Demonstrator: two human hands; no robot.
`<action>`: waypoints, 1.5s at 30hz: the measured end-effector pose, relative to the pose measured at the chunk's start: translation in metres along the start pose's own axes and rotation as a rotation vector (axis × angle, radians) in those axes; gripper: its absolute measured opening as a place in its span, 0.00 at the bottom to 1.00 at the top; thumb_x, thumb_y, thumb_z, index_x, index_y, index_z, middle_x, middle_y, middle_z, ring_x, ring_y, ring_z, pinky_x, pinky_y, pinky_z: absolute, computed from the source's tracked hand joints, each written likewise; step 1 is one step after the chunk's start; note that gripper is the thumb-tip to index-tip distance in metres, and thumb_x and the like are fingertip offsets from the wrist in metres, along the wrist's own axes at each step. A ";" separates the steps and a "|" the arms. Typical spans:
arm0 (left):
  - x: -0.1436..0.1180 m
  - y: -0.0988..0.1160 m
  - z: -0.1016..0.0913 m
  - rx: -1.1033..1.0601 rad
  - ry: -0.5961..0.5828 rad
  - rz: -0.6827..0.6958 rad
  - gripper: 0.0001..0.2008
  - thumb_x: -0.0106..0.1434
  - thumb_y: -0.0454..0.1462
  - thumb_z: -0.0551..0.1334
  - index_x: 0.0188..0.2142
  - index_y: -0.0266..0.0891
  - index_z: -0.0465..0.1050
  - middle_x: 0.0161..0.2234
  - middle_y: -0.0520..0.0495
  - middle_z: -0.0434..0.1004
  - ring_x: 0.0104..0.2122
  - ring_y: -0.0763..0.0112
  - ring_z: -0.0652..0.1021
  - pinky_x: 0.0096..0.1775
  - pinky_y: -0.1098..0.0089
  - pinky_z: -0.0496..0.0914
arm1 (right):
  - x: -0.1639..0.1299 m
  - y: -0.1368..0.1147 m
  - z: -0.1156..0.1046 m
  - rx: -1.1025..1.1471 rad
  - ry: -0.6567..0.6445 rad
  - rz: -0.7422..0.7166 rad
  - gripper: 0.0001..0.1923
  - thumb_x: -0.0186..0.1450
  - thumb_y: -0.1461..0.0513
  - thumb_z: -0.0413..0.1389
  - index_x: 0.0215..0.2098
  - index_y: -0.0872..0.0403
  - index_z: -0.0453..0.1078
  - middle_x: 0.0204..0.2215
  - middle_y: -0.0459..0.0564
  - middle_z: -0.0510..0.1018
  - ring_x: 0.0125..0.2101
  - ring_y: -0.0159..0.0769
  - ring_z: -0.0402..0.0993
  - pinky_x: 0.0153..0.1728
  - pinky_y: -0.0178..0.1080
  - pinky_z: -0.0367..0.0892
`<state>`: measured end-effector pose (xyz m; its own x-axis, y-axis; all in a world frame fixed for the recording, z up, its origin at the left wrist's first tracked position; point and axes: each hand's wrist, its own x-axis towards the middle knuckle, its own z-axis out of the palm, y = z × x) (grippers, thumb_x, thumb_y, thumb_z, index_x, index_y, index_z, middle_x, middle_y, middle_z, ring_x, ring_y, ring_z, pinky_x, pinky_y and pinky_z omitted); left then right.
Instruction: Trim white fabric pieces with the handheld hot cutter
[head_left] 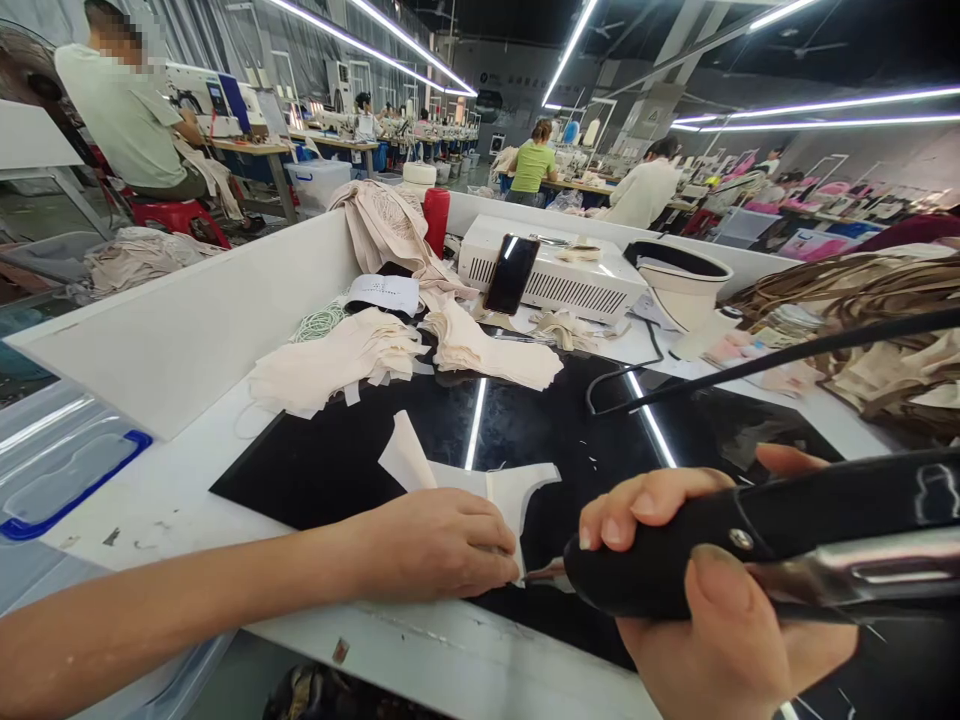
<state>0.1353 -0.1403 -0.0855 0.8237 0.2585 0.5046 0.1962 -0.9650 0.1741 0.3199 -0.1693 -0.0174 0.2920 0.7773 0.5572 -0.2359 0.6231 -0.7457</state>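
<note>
Across the near half of the scene: white table (187, 500), walled by a white board (195, 320) on the left and far sides. Black glossy mat (525, 420) covers the table's middle, mirroring ceiling lights.

Far right: heap of brown and cream cloth (862, 330) piled at the table edge. Far middle: white vented box (555, 275), with a dark phone (511, 273) propped upright against its front. Right of the box: white bowl-shaped unit (686, 280) with a black rim. Far left of the mat: two stacks of cream cut pieces (337, 365), one just beside the other. Behind them, draped cream fabric and a red cylinder (436, 220). Near left, below table level: clear bin with blue trim (67, 470).

Near middle, on the mat: white fabric piece (465, 480), flat, one corner lifted at its left.

Left hand (442, 545): palm down, fingers pressed on the near edge of the fabric piece, pinning it to the mat.

Right hand (705, 580): wrapped around a black-handled tool (787, 540), thumb on top; the tool's tip lies just beside the left fingertips at the fabric's edge. Black cord (750, 365) runs from the right toward the mat's middle.

Background: other people seated at sewing tables.
</note>
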 end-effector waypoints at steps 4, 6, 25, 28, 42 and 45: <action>0.000 0.000 0.000 -0.005 0.007 0.004 0.10 0.77 0.31 0.58 0.45 0.35 0.80 0.42 0.44 0.83 0.42 0.70 0.82 0.55 0.70 0.75 | 0.001 0.000 0.001 -0.015 -0.008 0.000 0.24 0.63 0.60 0.68 0.55 0.46 0.68 0.27 0.40 0.77 0.20 0.35 0.72 0.18 0.39 0.72; 0.000 0.000 0.000 -0.008 0.015 -0.004 0.09 0.77 0.31 0.59 0.45 0.35 0.80 0.42 0.44 0.83 0.42 0.69 0.82 0.56 0.70 0.75 | 0.002 0.001 0.002 0.006 0.011 -0.009 0.25 0.62 0.58 0.69 0.55 0.47 0.68 0.27 0.40 0.77 0.20 0.34 0.71 0.17 0.38 0.71; -0.005 0.001 -0.011 -0.098 -0.090 0.018 0.10 0.78 0.33 0.57 0.49 0.32 0.78 0.44 0.42 0.84 0.46 0.66 0.81 0.59 0.67 0.73 | -0.008 -0.005 -0.006 0.007 -0.120 0.013 0.24 0.66 0.59 0.66 0.58 0.47 0.66 0.29 0.42 0.78 0.21 0.35 0.75 0.20 0.41 0.75; -0.010 0.007 -0.018 -0.135 -0.123 0.037 0.10 0.78 0.34 0.58 0.46 0.32 0.78 0.41 0.43 0.83 0.43 0.67 0.82 0.57 0.69 0.73 | 0.003 -0.008 -0.013 0.000 -0.076 -0.016 0.26 0.65 0.59 0.68 0.58 0.47 0.67 0.28 0.42 0.79 0.21 0.35 0.74 0.19 0.39 0.75; 0.026 -0.006 0.003 0.155 -0.037 -0.009 0.06 0.76 0.34 0.60 0.48 0.36 0.75 0.39 0.47 0.78 0.41 0.65 0.78 0.52 0.65 0.74 | 0.042 0.026 -0.036 -0.081 0.045 -0.124 0.21 0.65 0.61 0.66 0.55 0.44 0.69 0.30 0.39 0.78 0.22 0.32 0.74 0.22 0.38 0.76; 0.034 -0.011 0.012 0.218 -0.057 -0.012 0.06 0.75 0.35 0.62 0.48 0.35 0.74 0.38 0.47 0.76 0.41 0.64 0.77 0.50 0.64 0.74 | 0.041 0.029 -0.035 -0.072 0.024 -0.115 0.23 0.65 0.60 0.66 0.57 0.44 0.69 0.31 0.39 0.78 0.23 0.31 0.74 0.23 0.38 0.76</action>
<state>0.1672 -0.1212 -0.0809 0.8480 0.2731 0.4543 0.3114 -0.9502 -0.0101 0.3573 -0.1220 -0.0290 0.3354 0.6982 0.6325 -0.1323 0.6997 -0.7021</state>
